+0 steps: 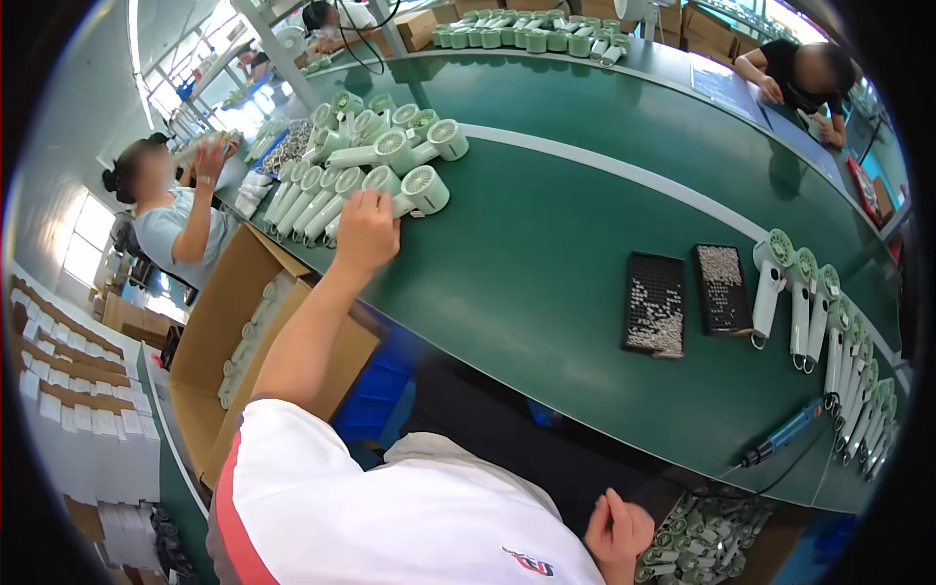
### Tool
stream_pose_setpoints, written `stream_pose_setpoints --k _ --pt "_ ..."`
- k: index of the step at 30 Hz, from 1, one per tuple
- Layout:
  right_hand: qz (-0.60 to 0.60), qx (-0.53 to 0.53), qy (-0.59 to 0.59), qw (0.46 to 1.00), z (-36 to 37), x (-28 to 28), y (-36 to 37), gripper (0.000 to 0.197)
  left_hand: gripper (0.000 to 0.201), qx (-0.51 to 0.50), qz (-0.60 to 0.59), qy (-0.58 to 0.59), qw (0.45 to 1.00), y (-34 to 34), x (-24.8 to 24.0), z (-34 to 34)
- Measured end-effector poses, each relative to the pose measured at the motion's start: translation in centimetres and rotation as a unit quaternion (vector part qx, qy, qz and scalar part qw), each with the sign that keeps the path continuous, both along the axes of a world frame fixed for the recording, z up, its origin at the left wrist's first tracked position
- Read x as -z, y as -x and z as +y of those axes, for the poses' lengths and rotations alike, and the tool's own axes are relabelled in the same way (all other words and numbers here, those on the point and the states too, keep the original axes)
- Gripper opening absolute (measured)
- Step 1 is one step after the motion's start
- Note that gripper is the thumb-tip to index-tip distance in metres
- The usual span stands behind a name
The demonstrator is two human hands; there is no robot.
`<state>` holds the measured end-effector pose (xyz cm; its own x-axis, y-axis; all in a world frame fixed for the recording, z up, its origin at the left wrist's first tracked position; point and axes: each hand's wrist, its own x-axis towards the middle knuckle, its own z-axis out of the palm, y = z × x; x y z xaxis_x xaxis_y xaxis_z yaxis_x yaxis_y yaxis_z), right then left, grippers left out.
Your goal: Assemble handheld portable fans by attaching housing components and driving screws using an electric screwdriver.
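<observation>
My left arm stretches out to the far left, where my left hand (369,234) is closed round the handle of a pale green handheld fan (426,190) at the near end of a group. The hand covers most of that handle. More handheld fans (370,127) lie close together just beyond it, some stacked on others. Low down at the right, below the table edge, my right hand (620,528) has its fingers curled in and shows nothing in them. It is beside a pile of pale green fan parts (707,536).
Two black trays (639,283) of small metal pieces lie on the green table (526,263). At the right are a row of fans (801,302) and a blue electric screwdriver (785,431) with a cord. An open cardboard box (210,361) stands at the left. Co-workers sit around.
</observation>
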<state>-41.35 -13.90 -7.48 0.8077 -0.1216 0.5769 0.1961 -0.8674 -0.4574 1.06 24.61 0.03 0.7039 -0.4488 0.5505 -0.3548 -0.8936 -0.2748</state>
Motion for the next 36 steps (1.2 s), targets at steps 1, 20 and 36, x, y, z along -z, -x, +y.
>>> stream_pose_setpoints --k 1,20,36 --pt "-0.004 -0.061 -0.027 0.998 0.8 -0.4 -1.7 0.019 0.041 0.017 0.014 -0.001 1.0 -0.4 -0.1 0.0" --pt "0.041 -0.247 -0.256 0.934 14.6 -9.0 -25.1 0.015 0.018 0.154 0.124 0.132 0.971 1.2 -3.0 -1.7" --pt "0.182 -0.108 -0.625 0.752 10.3 -8.5 -24.3 0.047 0.027 0.193 0.634 0.547 0.511 4.8 -1.9 -15.0"
